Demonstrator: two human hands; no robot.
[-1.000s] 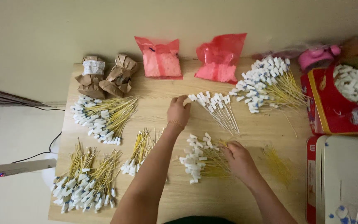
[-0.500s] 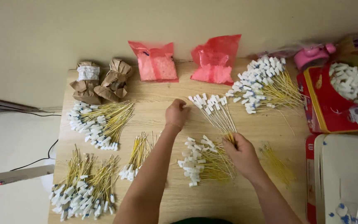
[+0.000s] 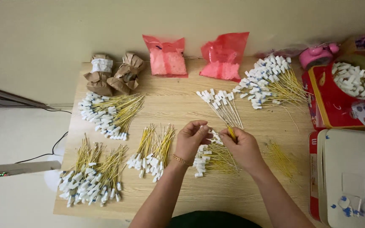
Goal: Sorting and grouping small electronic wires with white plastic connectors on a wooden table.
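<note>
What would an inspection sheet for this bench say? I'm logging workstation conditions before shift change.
Surface: light wooden table, mostly covered with sorted piles.
Job's things: left hand and right hand meet over a pile of yellow wires with white connectors; the right hand pinches a small yellow bundle.
Clutter: more wire piles at front left, mid left and back right; two red bags; brown paper parcels; red tin of white connectors.
Fingers: both sets curled together, pinching.
Cables: black cable trailing off the table's left edge.
Surroundings: plain pale wall; white machine at right.
</note>
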